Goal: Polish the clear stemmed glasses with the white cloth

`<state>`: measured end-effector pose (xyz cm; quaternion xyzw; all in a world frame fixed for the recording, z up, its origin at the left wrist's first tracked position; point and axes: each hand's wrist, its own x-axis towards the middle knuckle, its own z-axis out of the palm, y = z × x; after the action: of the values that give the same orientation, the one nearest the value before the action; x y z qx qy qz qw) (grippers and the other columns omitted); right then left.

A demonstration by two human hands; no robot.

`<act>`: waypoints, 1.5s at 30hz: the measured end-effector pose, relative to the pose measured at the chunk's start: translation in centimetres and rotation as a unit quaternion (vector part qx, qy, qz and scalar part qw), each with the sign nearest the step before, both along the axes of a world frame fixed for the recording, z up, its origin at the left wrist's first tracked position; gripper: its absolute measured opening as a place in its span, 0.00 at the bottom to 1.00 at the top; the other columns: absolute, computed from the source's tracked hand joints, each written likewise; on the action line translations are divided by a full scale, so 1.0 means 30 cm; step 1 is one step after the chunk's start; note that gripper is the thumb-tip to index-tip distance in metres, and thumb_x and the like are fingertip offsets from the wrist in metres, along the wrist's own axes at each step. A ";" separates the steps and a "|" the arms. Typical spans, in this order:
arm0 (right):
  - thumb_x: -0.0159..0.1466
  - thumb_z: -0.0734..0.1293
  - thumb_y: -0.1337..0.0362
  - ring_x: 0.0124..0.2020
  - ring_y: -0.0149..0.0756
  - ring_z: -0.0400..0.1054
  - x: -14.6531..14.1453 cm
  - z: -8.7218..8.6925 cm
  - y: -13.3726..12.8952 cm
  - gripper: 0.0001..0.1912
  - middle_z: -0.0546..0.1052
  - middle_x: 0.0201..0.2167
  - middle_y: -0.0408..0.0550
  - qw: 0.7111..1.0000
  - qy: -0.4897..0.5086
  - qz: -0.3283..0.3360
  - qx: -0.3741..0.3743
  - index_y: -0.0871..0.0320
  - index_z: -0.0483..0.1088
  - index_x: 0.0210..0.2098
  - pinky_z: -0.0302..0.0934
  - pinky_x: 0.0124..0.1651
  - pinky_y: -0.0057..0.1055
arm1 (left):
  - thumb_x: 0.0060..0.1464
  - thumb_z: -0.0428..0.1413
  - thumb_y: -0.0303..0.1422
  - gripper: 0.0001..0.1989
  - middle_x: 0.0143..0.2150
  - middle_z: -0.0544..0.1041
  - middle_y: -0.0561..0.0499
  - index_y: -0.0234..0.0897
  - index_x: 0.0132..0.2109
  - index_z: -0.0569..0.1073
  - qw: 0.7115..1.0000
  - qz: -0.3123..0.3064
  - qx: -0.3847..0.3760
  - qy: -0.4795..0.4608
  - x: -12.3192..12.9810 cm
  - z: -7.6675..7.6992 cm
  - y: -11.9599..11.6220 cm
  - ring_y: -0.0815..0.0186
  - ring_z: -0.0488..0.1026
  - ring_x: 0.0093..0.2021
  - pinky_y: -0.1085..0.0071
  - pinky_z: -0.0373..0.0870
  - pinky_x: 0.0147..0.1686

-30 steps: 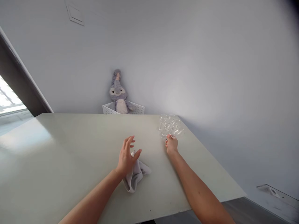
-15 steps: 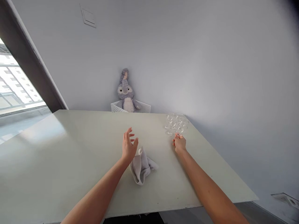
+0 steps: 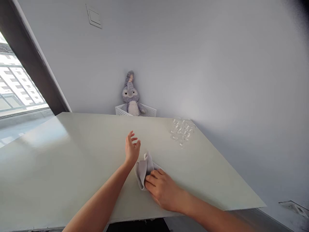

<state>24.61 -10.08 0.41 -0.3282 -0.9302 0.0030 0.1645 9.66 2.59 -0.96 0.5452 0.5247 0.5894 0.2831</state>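
A crumpled light grey cloth (image 3: pixel 141 170) lies on the table near its front edge. My right hand (image 3: pixel 163 190) is on the cloth's right side, its fingers curled over the fabric and gripping it. Just above and left of the cloth, my left hand (image 3: pixel 132 148) hovers with fingers apart and nothing in it. Several clear stemmed glasses (image 3: pixel 182 129) stand close together at the table's back right, away from both hands.
The pale table (image 3: pixel 96 151) reaches back to the wall. Behind its far edge, a grey plush toy (image 3: pixel 130 95) sits in a white perforated basket (image 3: pixel 151 111). A window (image 3: pixel 19 83) is at the left.
My right hand has left the glasses, come back toward the front left and taken hold of the cloth. My left hand has shifted slightly left.
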 end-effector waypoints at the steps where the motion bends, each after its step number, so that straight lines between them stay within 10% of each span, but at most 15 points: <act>1: 0.57 0.59 0.70 0.34 0.41 0.63 -0.026 -0.016 0.005 0.11 0.73 0.34 0.48 0.999 -0.025 -0.001 0.023 0.55 0.69 0.37 0.58 0.37 0.38 | 0.51 0.49 0.30 0.24 0.50 0.63 0.44 0.43 0.56 0.56 1.000 0.001 -0.002 -0.003 -0.001 -0.004 0.003 0.67 0.68 0.42 0.71 0.68 0.32; 5: 0.58 0.58 0.70 0.27 0.37 0.62 -0.077 -0.080 0.066 0.08 0.72 0.27 0.47 0.999 -0.012 -0.018 0.023 0.56 0.68 0.27 0.56 0.29 0.34 | 0.51 0.49 0.31 0.24 0.50 0.63 0.44 0.43 0.56 0.56 1.000 -0.001 -0.001 -0.007 -0.010 -0.018 0.014 0.67 0.68 0.41 0.71 0.68 0.32; 8: 0.58 0.59 0.67 0.24 0.31 0.61 -0.046 -0.058 0.115 0.07 0.69 0.23 0.42 0.968 0.194 -0.085 -0.139 0.57 0.66 0.25 0.55 0.26 0.29 | 0.51 0.49 0.31 0.24 0.50 0.63 0.45 0.43 0.56 0.56 1.000 0.002 0.003 -0.006 -0.018 -0.018 0.017 0.67 0.68 0.41 0.71 0.68 0.33; 13: 0.57 0.63 0.56 0.13 0.21 0.45 0.108 0.111 0.139 0.12 0.54 0.13 0.33 0.674 0.610 -0.247 -0.335 0.58 0.61 0.25 0.42 0.15 0.21 | 0.51 0.49 0.31 0.23 0.50 0.63 0.45 0.44 0.55 0.57 1.000 0.008 -0.007 -0.013 -0.023 -0.008 0.013 0.67 0.68 0.41 0.70 0.68 0.33; 17: 0.55 0.66 0.55 0.12 0.20 0.45 0.193 0.216 0.120 0.12 0.54 0.13 0.32 0.596 0.714 -0.237 -0.279 0.57 0.62 0.29 0.44 0.14 0.19 | 0.51 0.49 0.31 0.23 0.50 0.63 0.45 0.44 0.55 0.57 1.000 -0.004 -0.026 -0.010 -0.015 -0.004 0.005 0.66 0.68 0.42 0.70 0.68 0.33; 22: 0.58 0.62 0.54 0.23 0.30 0.66 0.195 0.148 0.195 0.17 0.71 0.28 0.45 0.713 0.610 -0.250 -0.241 0.57 0.64 0.43 0.63 0.27 0.29 | 0.51 0.49 0.32 0.22 0.50 0.63 0.45 0.44 0.54 0.57 0.999 -0.004 -0.035 -0.004 -0.015 -0.016 0.008 0.66 0.67 0.43 0.70 0.69 0.33; 26: 0.59 0.60 0.59 0.46 0.43 0.65 0.208 -0.017 0.262 0.19 0.67 0.50 0.55 0.897 0.288 -0.289 -0.172 0.59 0.65 0.48 0.61 0.47 0.43 | 0.51 0.49 0.32 0.22 0.50 0.63 0.44 0.43 0.54 0.57 1.000 0.003 -0.030 0.000 -0.020 -0.028 0.014 0.66 0.68 0.42 0.70 0.69 0.32; 28: 0.61 0.57 0.61 0.55 0.46 0.57 0.224 -0.092 0.269 0.20 0.63 0.55 0.55 0.943 0.119 -0.285 -0.122 0.60 0.64 0.51 0.53 0.55 0.45 | 0.51 0.49 0.32 0.22 0.50 0.63 0.44 0.43 0.54 0.58 1.000 0.001 -0.025 0.000 -0.019 -0.033 0.015 0.66 0.68 0.41 0.71 0.69 0.31; 33: 0.65 0.51 0.59 0.62 0.46 0.44 0.257 -0.185 0.272 0.24 0.55 0.60 0.54 0.949 -0.064 -0.305 -0.053 0.61 0.58 0.57 0.42 0.60 0.48 | 0.51 0.49 0.32 0.21 0.49 0.64 0.45 0.44 0.54 0.58 1.000 -0.003 -0.015 0.001 -0.014 -0.033 0.008 0.67 0.68 0.41 0.71 0.68 0.31; 41: 0.65 0.50 0.59 0.62 0.43 0.45 0.216 -0.180 0.257 0.24 0.55 0.61 0.53 0.970 -0.056 -0.234 -0.036 0.62 0.57 0.58 0.45 0.60 0.44 | 0.52 0.48 0.30 0.19 0.49 0.65 0.46 0.43 0.53 0.59 0.999 0.005 0.036 0.037 0.003 0.000 -0.008 0.67 0.68 0.42 0.70 0.69 0.33; 45: 0.65 0.51 0.62 0.62 0.41 0.46 0.171 -0.161 0.227 0.23 0.57 0.60 0.51 0.986 -0.045 -0.154 -0.032 0.61 0.57 0.58 0.46 0.61 0.43 | 0.53 0.46 0.26 0.12 0.41 0.71 0.49 0.41 0.42 0.69 0.969 -0.116 0.121 0.181 0.018 -0.010 -0.016 0.67 0.68 0.41 0.67 0.69 0.39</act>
<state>29.74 -3.27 -4.43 -0.4727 -0.8742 -0.0077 0.1105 10.21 2.12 -1.26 0.7301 0.4251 0.5032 0.1817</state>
